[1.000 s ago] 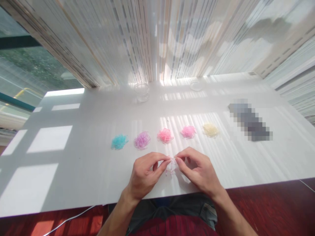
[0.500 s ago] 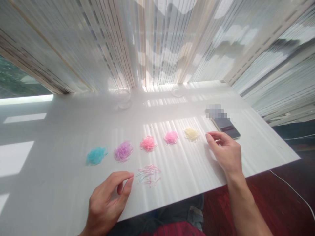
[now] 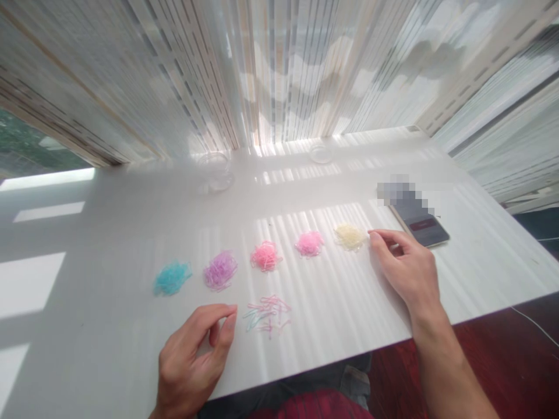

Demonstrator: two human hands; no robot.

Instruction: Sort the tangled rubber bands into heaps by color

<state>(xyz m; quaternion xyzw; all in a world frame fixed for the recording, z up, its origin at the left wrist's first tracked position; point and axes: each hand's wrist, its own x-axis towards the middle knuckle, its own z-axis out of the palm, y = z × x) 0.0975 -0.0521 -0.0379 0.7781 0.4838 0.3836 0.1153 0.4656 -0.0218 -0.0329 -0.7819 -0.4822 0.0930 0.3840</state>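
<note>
My left hand [image 3: 192,355] rests at the table's front, thumb and index fingertips pressed together just left of a loose mixed pile of rubber bands [image 3: 269,314] in pink, purple and pale blue. Whatever is in that pinch is hidden or too small to see. Beside the yellow rubber bands [image 3: 349,237], my right hand [image 3: 406,265] is also pinched, its fingertips close to the pile's right edge; its content cannot be made out. Leftward in the same row lie pink rubber bands [image 3: 310,244], coral rubber bands [image 3: 265,256], purple rubber bands [image 3: 220,270] and turquoise rubber bands [image 3: 172,278].
A phone [image 3: 423,224], partly pixelated, lies right of my right hand. Clear round containers or lids [image 3: 213,171] stand at the back left, and another clear round piece [image 3: 321,153] at the back middle. Striped curtains [image 3: 288,75] hang along the white table's [image 3: 113,233] far edge.
My right hand has come nearer to the yellow pile, closing most of the gap. The left hand keeps its pinch beside the mixed pile. The view has shifted slightly.
</note>
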